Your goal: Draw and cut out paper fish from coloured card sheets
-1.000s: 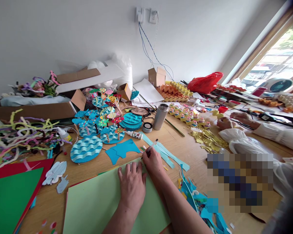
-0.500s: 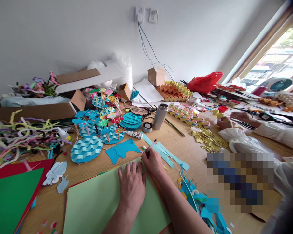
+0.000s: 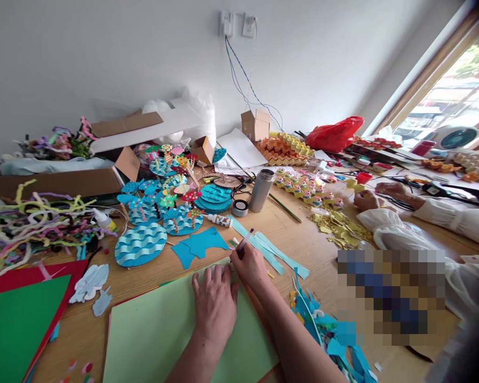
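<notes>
My left hand [image 3: 215,300] lies flat on a pale green sheet of paper [image 3: 151,330], fingers stretched toward its far edge. Beside it, my right hand [image 3: 249,263] is closed around a pen [image 3: 245,239] whose upper end leans up and to the right. The pen's tip is hidden by my fingers, close to the sheet's far right corner. Under the green sheet, edges of other coloured paper show. Just beyond the hands lie blue paper cutouts [image 3: 201,246] and light blue paper strips [image 3: 269,250].
A metal flask [image 3: 262,190], a glue bottle [image 3: 220,220] and blue wavy discs [image 3: 141,243] stand farther back. Pipe cleaners [image 3: 35,229] pile up at left, blue paper scraps [image 3: 323,319] at right. Another person's hands [image 3: 367,201] work at the far right.
The pen's upper end has shifted slightly left and the pen shows a little more. My left hand stays on the sheet.
</notes>
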`<act>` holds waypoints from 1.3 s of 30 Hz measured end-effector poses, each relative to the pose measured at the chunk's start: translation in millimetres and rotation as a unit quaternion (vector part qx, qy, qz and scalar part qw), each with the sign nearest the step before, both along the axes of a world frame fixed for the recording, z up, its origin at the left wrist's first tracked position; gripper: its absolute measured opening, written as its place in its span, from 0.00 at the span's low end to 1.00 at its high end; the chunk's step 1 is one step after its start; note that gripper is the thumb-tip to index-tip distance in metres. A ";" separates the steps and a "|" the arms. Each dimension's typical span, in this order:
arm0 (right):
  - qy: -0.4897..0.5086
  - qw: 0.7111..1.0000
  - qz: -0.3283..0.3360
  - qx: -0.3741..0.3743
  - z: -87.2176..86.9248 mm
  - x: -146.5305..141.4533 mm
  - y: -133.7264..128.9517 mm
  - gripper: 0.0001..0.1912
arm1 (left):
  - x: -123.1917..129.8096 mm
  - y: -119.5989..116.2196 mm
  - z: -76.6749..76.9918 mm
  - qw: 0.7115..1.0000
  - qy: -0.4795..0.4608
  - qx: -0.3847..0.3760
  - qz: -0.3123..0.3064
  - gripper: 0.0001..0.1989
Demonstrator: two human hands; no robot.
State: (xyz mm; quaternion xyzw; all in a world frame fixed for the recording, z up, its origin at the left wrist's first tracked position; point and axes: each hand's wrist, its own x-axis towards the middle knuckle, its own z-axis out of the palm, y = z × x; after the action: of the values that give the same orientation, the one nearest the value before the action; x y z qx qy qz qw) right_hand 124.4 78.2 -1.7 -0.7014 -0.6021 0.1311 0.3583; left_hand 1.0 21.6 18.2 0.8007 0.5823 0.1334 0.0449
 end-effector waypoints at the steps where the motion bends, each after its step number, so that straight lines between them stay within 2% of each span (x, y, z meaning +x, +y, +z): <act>1: 0.000 1.000 0.001 0.000 0.0 0.0 0.1 0.05 | 0.2 -0.3 0.1 1.000 0.002 0.005 0.002 0.16; 24: -0.014 1.000 0.014 0.004 3.4 -2.0 -2.5 0.05 | -0.2 1.0 -3.4 1.000 0.002 0.025 -0.002 0.13; 39: 0.010 0.999 0.038 -0.002 0.6 -1.8 -2.0 0.04 | 0.8 0.7 -3.3 1.000 -0.018 0.008 0.005 0.11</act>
State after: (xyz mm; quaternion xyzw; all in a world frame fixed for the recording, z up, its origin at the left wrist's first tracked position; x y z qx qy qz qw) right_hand 122.7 76.3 -1.1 -0.6772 -0.6249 0.1527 0.3573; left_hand 1.8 22.3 14.9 0.7957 0.5840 0.1532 0.0484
